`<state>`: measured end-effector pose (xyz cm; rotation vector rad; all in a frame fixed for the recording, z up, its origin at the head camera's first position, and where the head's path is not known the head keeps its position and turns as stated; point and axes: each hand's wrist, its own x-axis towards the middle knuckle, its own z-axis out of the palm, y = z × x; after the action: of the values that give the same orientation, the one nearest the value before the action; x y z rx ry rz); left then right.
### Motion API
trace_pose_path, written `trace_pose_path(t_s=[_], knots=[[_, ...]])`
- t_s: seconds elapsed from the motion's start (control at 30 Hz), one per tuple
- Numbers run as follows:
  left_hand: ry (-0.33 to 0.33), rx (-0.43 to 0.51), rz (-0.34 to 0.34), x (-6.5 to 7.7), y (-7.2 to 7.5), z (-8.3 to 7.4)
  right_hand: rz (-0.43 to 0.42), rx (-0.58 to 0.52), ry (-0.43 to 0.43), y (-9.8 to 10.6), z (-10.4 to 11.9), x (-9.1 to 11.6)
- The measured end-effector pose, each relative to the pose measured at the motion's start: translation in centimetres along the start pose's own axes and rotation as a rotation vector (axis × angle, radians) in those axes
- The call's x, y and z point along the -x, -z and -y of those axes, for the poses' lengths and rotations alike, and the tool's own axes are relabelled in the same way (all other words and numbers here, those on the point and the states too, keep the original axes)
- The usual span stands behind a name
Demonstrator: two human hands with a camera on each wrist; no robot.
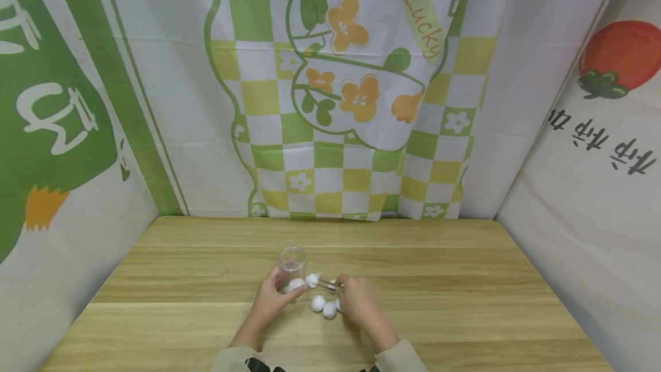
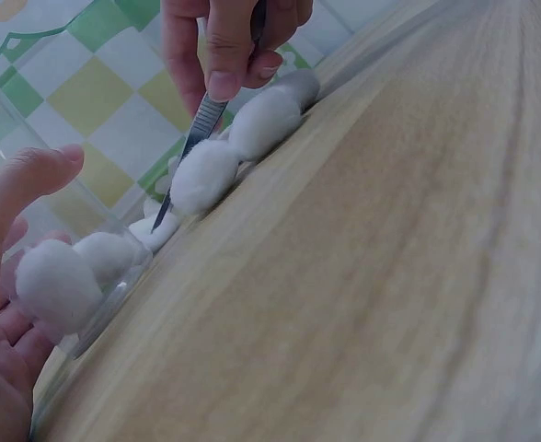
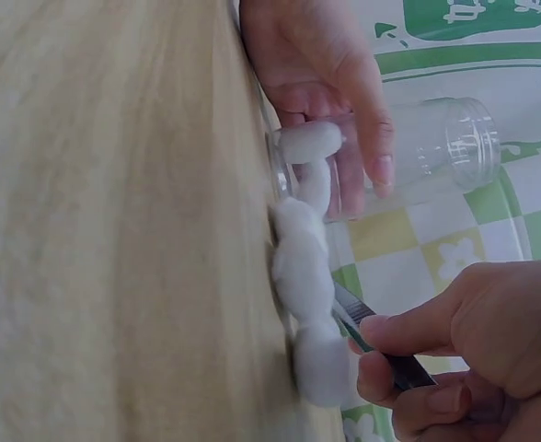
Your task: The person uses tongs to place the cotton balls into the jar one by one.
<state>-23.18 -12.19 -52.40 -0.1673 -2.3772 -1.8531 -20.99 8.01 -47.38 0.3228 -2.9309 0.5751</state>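
Note:
My left hand holds a clear jar upright on the table, thumb on the near side and fingers round the back. Inside its bottom lie white cotton balls. My right hand pinches metal tweezers, their points angled down to the left. The tips reach a cotton ball just right of the jar; whether they clasp it I cannot tell. Other cotton balls lie on the table between my hands, some partly hidden by the right hand.
The wooden table runs back to a green-and-white checked curtain. Printed cloth hangs at both sides, with a red tomato-like picture on the right one. The jar's mouth faces up without a lid.

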Motion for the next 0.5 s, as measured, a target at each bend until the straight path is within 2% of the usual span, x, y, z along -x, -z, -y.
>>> trace_pose_path(t_s=[0.5], knots=[[-0.003, 0.004, 0.018, 0.11, 0.09, -0.20, -0.080, 0.025, 0.031, -0.46, -0.17, 0.06]])
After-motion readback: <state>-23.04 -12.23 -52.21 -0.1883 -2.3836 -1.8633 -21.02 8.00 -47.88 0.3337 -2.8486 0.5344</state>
